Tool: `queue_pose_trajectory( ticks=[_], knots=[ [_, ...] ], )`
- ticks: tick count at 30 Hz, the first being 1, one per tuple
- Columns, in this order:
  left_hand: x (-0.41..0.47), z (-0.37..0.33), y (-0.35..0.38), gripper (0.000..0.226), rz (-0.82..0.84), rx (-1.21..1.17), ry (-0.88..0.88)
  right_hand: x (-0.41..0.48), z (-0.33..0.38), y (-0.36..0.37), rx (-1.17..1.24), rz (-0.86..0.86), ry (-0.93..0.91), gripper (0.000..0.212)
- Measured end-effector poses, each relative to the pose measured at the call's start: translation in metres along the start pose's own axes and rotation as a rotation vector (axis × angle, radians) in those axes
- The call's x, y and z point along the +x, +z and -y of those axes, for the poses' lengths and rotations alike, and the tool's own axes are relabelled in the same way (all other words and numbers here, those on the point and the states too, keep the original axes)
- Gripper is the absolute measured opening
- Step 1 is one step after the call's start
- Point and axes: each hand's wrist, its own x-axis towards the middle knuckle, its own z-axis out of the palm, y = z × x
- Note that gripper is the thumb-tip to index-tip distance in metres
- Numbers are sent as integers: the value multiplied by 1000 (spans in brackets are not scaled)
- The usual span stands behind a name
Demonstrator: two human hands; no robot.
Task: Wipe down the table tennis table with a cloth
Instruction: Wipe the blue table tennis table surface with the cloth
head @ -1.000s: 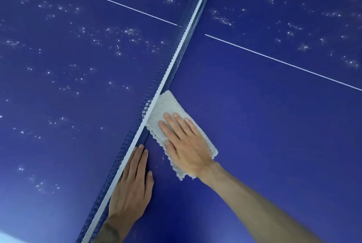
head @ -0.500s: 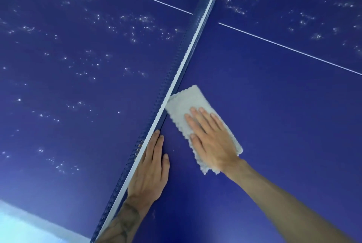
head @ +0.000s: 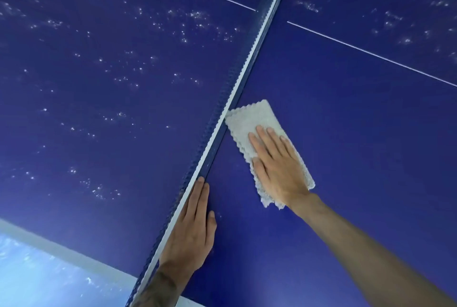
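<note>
Flat, fingers straight and close together, the right hand (head: 277,165) presses down on a pale cloth (head: 249,118) w/ scalloped edges. Palm and fingers cover the end of it farther from the net (head: 237,86); nothing is pinched or curled round. Cloth lies on the blue table tennis table (head: 346,133), just right of the net, its far corner reaching the net's white top tape in this view. Left hand (head: 193,227) also lies flat on the tabletop, fingers straight and together, holding nothing. Its index-finger side runs along the net's right face, nearer the camera than the cloth. The two hands are apart, w/ bare blue surface between them. White specks (head: 193,16) dot the whole table half left of the net. More sit right of the net, beyond the thin white centre line (head: 371,53). Left of the net, approx. at the frame's bottom corner, the table's white edge stripe (head: 61,252) borders a pale, blurred floor (head: 37,279).
</note>
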Motion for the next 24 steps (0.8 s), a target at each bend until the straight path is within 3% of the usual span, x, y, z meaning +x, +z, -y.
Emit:
queue_pose_trajectory(
  ticks=[3, 8, 10, 13, 16, 21, 24],
  knots=[
    [-1, 2, 1, 59, -6, -39, 5, 19, 29, -1, 48, -40, 186, 63],
    [-2, 4, -7, 56, 0, -76, -5, -55, 72, 27, 9, -30, -102, 58],
    [-4, 4, -11, 55, -13, -98, 5, -76, 56, 24, 18, -3, -107, 58],
    [-10, 8, -14, 53, -33, -110, 43, -58, 35, 14, -1, -24, 146, 61],
    [-10, 9, -16, 54, -17, -219, 9, -28, 66, 12, 60, -67, 345, 65],
    [-13, 11, -23, 53, -26, -400, -62, -90, 120, 40, 24, -59, 1, 60],
    [-23, 10, -28, 47, -8, -429, -64, -129, 100, 37, 72, -18, 56, 59]
  ],
)
